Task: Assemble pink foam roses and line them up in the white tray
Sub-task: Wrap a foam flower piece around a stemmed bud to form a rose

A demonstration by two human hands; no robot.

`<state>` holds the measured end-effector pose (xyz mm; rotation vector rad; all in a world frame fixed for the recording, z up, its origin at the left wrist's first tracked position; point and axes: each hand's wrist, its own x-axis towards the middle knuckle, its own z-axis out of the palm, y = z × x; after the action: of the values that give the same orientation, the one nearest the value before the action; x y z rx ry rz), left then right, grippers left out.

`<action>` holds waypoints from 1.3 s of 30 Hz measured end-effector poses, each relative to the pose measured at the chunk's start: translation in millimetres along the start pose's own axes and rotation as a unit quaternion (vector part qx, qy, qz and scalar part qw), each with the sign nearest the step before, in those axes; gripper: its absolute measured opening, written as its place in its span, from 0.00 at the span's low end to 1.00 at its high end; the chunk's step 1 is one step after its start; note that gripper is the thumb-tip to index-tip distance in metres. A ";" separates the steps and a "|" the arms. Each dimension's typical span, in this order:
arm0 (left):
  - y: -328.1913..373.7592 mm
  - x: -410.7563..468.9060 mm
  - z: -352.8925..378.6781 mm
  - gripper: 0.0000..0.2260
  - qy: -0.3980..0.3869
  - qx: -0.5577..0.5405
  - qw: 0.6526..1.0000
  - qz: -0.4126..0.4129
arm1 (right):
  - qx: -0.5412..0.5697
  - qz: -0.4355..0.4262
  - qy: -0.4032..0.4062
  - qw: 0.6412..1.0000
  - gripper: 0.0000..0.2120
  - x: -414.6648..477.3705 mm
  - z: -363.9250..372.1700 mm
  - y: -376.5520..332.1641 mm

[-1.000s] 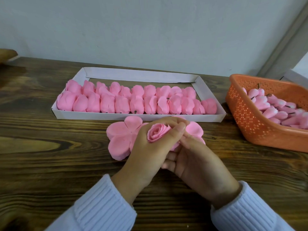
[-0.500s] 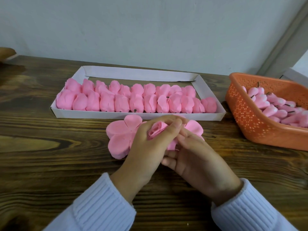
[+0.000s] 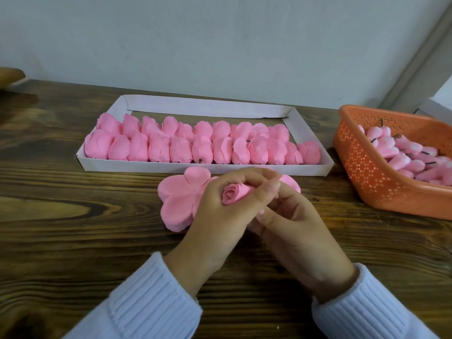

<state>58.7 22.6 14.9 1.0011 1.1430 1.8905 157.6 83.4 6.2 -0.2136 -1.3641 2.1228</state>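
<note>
A pink foam rose [image 3: 234, 195] lies sideways between both hands, its rolled centre facing me. My left hand [image 3: 220, 216] curls its fingers and thumb round the rose. My right hand [image 3: 291, 228] sits under and behind it, fingers curled against its base. Beneath the hands lies a stack of flat pink petal cut-outs [image 3: 179, 200] on the wooden table. Behind them the white tray [image 3: 208, 107] holds two rows of several finished pink roses [image 3: 203, 145].
An orange perforated basket [image 3: 367, 177] at the right holds several pink rose buds [image 3: 403, 152] with dark stems. The wall runs close behind the tray. A brown object [image 3: 9, 74] sits at the far left edge.
The rose has tipped over from facing up to lying sideways, and my left hand's fingers have closed more tightly around it. The hands stay in the same spot.
</note>
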 end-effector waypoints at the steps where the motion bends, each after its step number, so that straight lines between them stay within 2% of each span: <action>1: 0.2 0.5 0.1 0.06 0.006 -0.001 1.000 -0.005 | -0.010 -0.008 0.005 1.000 0.16 0.4 0.1 0.2; 9: 2.4 1.7 0.0 0.07 0.021 -0.012 0.999 -0.045 | -0.073 -0.038 0.038 0.996 0.12 0.2 -1.9 2.3; 13: 2.6 2.4 -0.4 0.11 0.007 -0.020 0.999 -0.039 | -0.078 -0.038 0.022 0.996 0.12 -0.3 0.5 0.6; 20: -4.1 3.2 -3.4 0.08 -0.008 -0.049 0.998 -0.034 | -0.108 -0.050 0.061 0.991 0.09 -0.3 -0.8 1.0; 23: -6.7 3.8 -4.3 0.09 0.024 -0.015 1.000 0.008 | -0.176 -0.109 0.115 0.972 0.07 -1.2 -1.1 -0.3; 26: -7.7 3.7 -4.8 0.08 0.036 0.089 0.993 0.075 | -0.249 -0.162 0.159 0.942 0.11 -1.0 -0.8 -2.1; 29: -7.6 3.5 -4.4 0.07 0.045 0.174 0.979 0.100 | -0.304 -0.187 0.176 0.917 0.12 -2.0 -1.2 -1.9; 34: -7.4 4.1 -5.6 0.05 0.052 0.183 0.978 0.087 | -0.357 -0.210 0.190 0.890 0.14 -3.5 -2.5 -1.1; 39: -8.5 4.4 -6.6 0.06 0.046 0.128 0.990 0.038 | -0.427 -0.226 0.177 0.857 0.14 -4.2 -3.3 -1.2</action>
<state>52.3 27.0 6.1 1.1177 1.4490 1.8992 162.9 83.9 4.9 -0.5393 -1.8123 0.9311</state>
